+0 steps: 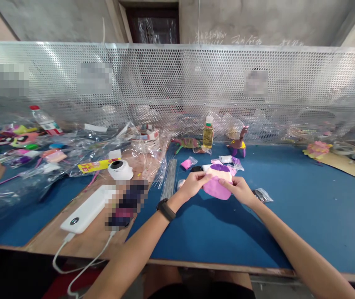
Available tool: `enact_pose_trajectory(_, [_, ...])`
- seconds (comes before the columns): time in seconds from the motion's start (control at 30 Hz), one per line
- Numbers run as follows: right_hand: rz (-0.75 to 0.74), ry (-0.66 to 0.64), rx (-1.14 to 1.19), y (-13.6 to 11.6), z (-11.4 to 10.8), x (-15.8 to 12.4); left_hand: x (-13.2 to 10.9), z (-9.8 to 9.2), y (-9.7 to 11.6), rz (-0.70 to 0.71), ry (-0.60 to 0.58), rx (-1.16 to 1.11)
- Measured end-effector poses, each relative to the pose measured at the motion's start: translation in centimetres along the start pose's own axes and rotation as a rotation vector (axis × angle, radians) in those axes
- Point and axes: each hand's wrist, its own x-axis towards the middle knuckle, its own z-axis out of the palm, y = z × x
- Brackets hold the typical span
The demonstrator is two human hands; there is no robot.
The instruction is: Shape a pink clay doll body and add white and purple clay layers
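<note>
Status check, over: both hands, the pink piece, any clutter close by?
Left hand and right hand gripping pink piece. Piece held above blue tabletop. Nearest clutter: small packets just beyond.

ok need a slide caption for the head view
Left hand and right hand hold a pink, cream and purple piece over a blue table.
</note>
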Motion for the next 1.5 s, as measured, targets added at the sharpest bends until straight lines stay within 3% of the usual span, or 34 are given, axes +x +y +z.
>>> enact_pose_trajectory(0.13, [0.014,-0.033,0.032,0.0,0.2,0.0,0.1,-0.3,-0.2,0.05,0.014,0.081])
enact_pose_trajectory(0.3, [-0.007,-0.01,-0.019,0.0,0.1,0.0,0.0,0.0,0.2,0.001,-0.004,0.013])
enact_pose_trajectory(0.53, [-0.021,0.001,0.017,-0.1,0.2,-0.1,-0.1,0.2,0.5,0.064,-0.016,-0.019])
enact_pose_trajectory(0.93, [-0.005,-0.064,-0.058,-0.8,0.4,-0.4,0.1,0.2,-0.4,0.165,-0.026,0.19])
enact_pose_trajectory(1.33, [0.019,-0.059,-0.008,0.0,0.1,-0.1,0.1,0.9,-0.4,0.134,0.036,0.113])
enact_pose_trajectory(1.5, [-0.011,-0.057,-0.004,-0.6,0.4,-0.2,0.2,1.0,-0.9,0.046,0.045,0.07])
